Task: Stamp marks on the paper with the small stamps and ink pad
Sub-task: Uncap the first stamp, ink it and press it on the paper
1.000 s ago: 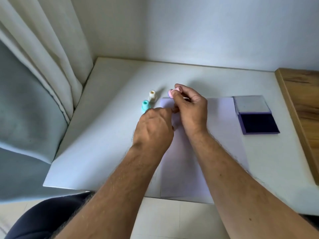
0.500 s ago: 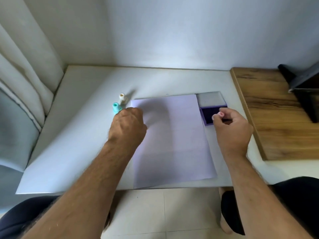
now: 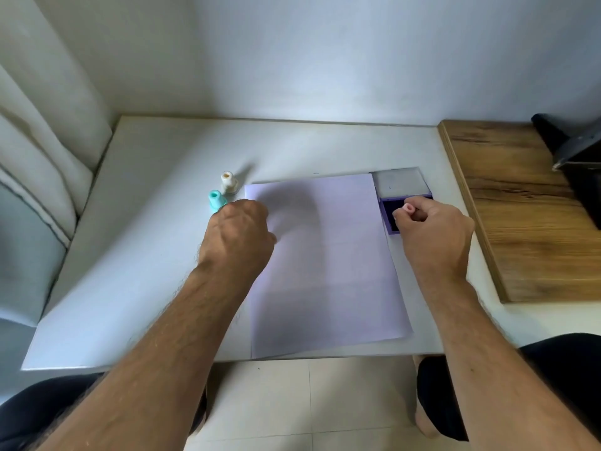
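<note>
pink stamp (image 3: pixel 408 208) sits pinched in the right hand (image 3: pixel 434 237), only its rounded top showing between thumb and curled fingers. that hand is closed around it and hovers over the open ink pad (image 3: pixel 388 219), whose dark inked tray lies just right of the paper's top corner, with the grey lid (image 3: pixel 400 183) folded back behind. whether the stamp face touches the ink is hidden by the fingers, so i cannot tell. left hand (image 3: pixel 239 237) is curled into a loose fist, knuckles up, resting on the top left corner of the paper (image 3: pixel 325 271); it seems to hold nothing. teal stamp (image 3: pixel 216 200) and cream stamp (image 3: pixel 228 182) stand upright on the white table (image 3: pixel 146 239), just beyond the left hand.
</note>
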